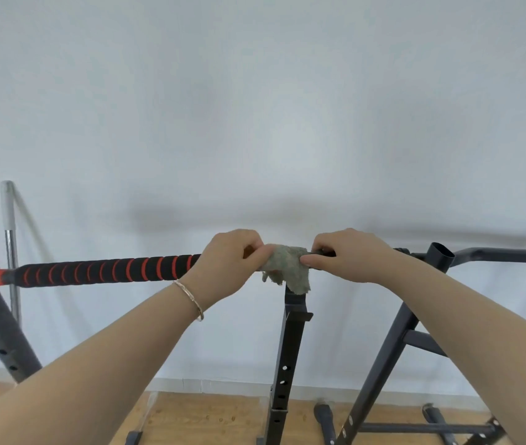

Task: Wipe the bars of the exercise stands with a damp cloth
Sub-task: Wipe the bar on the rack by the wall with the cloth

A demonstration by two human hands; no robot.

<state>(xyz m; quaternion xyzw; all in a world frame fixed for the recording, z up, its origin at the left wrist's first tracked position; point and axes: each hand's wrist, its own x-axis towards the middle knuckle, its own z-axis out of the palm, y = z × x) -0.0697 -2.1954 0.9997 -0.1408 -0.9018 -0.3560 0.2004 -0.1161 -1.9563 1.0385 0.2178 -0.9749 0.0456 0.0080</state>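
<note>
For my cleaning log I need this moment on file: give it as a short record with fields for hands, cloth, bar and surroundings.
bar: horizontal, black foam grip with red spiral
cloth: greenish, draped over the bar, a corner hanging down
left hand: grips the cloth's left edge; bracelet on wrist
right hand: pinches the cloth's right edge at the bar
below cloth: black upright post with holes
right side: second stand, dark frame
floor: wood
</note>
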